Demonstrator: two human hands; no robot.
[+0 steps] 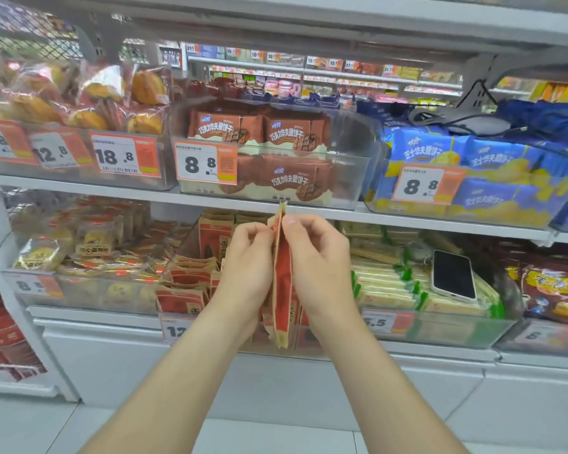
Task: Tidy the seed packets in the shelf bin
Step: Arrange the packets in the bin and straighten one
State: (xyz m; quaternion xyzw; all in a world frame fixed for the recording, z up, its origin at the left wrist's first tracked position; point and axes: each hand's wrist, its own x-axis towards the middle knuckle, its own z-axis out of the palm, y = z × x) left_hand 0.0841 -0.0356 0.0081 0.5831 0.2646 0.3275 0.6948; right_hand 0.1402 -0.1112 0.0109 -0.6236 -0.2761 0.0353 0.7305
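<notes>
Seed packet, red and kraft, seen edge-on, possibly more than 1 pressed together. Long axis vertical, top seam up. Held just in front of the clear shelf bin. Left hand and right hand pinch its upper end from either side. Further packets stand in the bin. 1 phone lies on the neighbouring packs.

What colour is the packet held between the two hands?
The packet is red with tan paper edges, shown best in the head view.

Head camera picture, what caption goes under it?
Left hand and right hand pinch a red seed packet upright before the shelf bin.
</notes>
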